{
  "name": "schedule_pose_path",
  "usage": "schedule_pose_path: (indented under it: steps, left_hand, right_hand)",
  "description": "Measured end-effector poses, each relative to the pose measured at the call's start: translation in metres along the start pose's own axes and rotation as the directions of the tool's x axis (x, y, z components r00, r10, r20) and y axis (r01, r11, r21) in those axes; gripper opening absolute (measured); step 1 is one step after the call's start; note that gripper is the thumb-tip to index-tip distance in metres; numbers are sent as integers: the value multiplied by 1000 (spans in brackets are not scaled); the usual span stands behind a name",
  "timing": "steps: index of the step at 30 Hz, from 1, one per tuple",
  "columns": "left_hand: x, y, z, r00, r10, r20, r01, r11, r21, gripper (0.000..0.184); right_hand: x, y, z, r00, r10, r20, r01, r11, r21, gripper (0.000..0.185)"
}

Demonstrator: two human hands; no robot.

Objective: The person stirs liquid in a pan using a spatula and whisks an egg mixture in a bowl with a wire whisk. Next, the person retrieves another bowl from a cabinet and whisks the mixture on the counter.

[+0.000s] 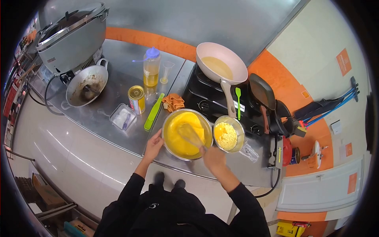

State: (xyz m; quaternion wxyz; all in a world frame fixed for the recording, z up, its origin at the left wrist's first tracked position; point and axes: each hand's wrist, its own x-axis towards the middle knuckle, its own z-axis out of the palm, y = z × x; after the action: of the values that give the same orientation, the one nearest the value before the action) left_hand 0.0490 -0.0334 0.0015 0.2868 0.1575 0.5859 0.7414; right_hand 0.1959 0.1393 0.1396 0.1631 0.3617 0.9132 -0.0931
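A metal mixing bowl [166,147] of smooth yellow batter [178,147] stands at the counter's front edge. My left hand [153,147] holds the bowl by its left rim. In my right hand [214,159] is the handle of a whisk [191,136], its blurred wires dipping into the batter. Just right of the bowl, a smaller metal bowl [240,135] contains yellow crumbly bits [226,138] and something smoother and orange-yellow. Crumpled clear plastic [249,151] lies against it. Behind the mixing bowl is a bunched orange cloth [173,102].
On the stove sit a pink frying pan [205,49] with pale liquid, a green spatula [238,103] and dark pans [262,91]. Leftward are a green tool [154,111], a can [136,100], an oil bottle [151,73], a clear container [122,117], a wok [73,85] and a large cooker [73,39].
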Motion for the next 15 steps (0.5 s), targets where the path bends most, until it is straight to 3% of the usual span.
schedule_pose_path:
  steps: [2, 5, 15]
  left_hand:
    - [5, -3, 1, 1000, 14, -10, -15, 1000, -25, 52]
    - [2, -7, 0, 1000, 12, -8, -12, 1000, -25, 52]
    - [6, -14, -5, 999, 38, 15, -39, 997, 61, 51]
  right_hand:
    - [-7, 3, 22, 997, -42, 59, 45, 998, -52, 63]
    - [19, 14, 13, 998, 58, 11, -58, 996, 67, 64]
    - [-5, -6, 4, 1000, 14, -18, -14, 999, 29, 62]
